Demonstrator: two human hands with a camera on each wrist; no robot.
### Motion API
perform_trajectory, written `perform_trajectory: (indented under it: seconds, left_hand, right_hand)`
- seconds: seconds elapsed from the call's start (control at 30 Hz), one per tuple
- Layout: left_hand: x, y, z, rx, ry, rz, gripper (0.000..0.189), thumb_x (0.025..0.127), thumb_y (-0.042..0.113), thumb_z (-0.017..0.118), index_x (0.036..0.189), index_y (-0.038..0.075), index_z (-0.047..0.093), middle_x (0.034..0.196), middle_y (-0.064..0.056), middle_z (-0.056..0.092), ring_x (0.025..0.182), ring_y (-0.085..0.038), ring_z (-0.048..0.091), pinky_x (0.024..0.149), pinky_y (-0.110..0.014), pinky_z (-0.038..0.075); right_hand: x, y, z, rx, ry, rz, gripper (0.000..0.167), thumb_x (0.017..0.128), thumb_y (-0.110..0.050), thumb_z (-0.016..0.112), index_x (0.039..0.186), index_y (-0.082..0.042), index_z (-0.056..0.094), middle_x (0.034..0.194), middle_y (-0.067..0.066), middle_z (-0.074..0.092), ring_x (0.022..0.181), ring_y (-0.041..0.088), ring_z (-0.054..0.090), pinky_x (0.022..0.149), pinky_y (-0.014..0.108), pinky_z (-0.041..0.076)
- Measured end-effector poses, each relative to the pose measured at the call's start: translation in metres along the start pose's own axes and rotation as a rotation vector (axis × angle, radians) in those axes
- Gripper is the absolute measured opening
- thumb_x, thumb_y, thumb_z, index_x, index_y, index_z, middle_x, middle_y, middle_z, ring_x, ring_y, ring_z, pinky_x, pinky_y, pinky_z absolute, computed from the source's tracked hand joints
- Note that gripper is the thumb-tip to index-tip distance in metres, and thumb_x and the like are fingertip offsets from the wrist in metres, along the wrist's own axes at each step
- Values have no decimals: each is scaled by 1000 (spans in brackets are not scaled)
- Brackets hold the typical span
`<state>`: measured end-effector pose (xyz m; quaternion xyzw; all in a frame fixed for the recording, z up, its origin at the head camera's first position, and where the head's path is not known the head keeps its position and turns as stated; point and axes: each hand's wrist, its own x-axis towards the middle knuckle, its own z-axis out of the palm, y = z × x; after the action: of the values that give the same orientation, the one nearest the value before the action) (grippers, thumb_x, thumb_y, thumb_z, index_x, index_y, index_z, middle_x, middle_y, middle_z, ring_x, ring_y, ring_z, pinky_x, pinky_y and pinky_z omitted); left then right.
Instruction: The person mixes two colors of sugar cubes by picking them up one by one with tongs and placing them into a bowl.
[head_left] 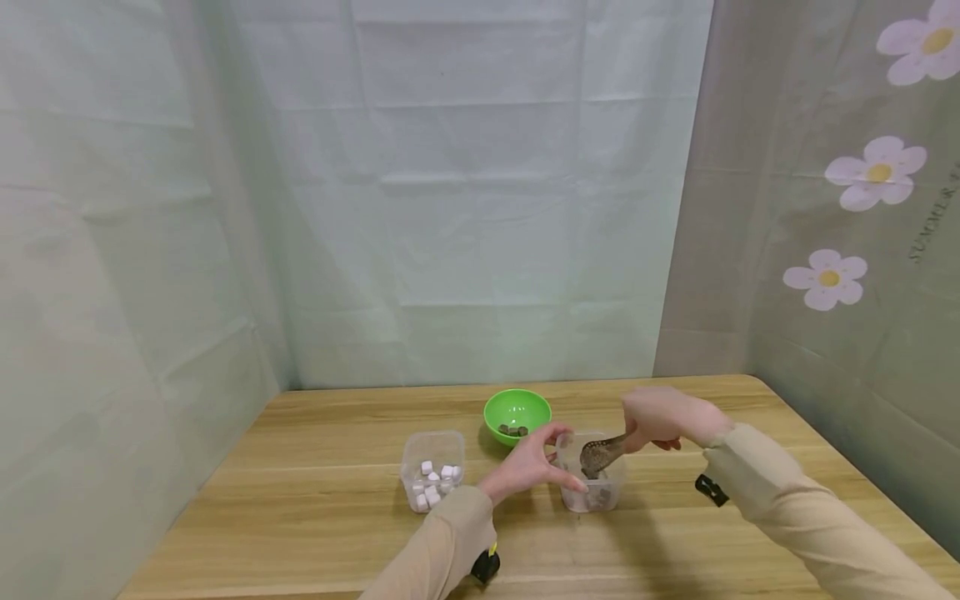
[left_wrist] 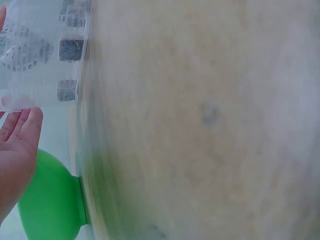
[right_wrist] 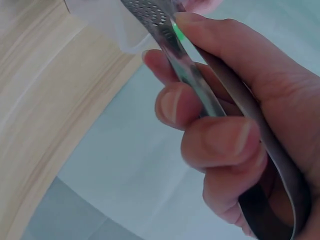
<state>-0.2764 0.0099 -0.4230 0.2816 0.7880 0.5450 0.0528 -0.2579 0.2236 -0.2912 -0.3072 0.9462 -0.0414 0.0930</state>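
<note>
My right hand (head_left: 667,415) grips metal tongs (right_wrist: 207,85), fingers curled round one arm and the thumb against the other. The tongs' perforated head reaches down into a clear plastic container (head_left: 572,500) on the right, where several dark cubes (left_wrist: 71,48) lie on the bottom. My left hand (head_left: 531,462) holds that container by its left side, thumb at the near wall and fingers at the far one. Whether the tongs pinch a cube cannot be made out. Just behind the left hand stands a green bowl (head_left: 517,405) with a few dark cubes in it.
A second clear container (head_left: 435,442) with several white cubes stands on the wooden table (head_left: 315,492), left of the left hand. Pale curtains (head_left: 480,208) hang behind the table and along both sides.
</note>
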Motion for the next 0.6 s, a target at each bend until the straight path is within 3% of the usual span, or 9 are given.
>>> perform_trajectory:
  seconds: [0.23, 0.6]
  left_hand:
    - [-1, -1, 1, 16, 3, -4, 79, 60, 21, 85, 127, 7, 47, 116, 6, 49, 106, -13, 45, 86, -25, 42]
    - [-1, 0, 1, 30, 8, -4, 76, 61, 21, 85, 127, 11, 48, 118, 4, 48, 107, -15, 45, 86, -27, 42]
  right_hand:
    - [-8, 15, 5, 74, 49, -66, 33, 78, -16, 66, 47, -23, 58, 36, -6, 44, 28, 6, 39, 32, 25, 40]
    - [-17, 28, 6, 167, 76, -172, 37, 83, -16, 65, 49, -21, 51, 37, -9, 40, 28, 3, 37, 34, 24, 41]
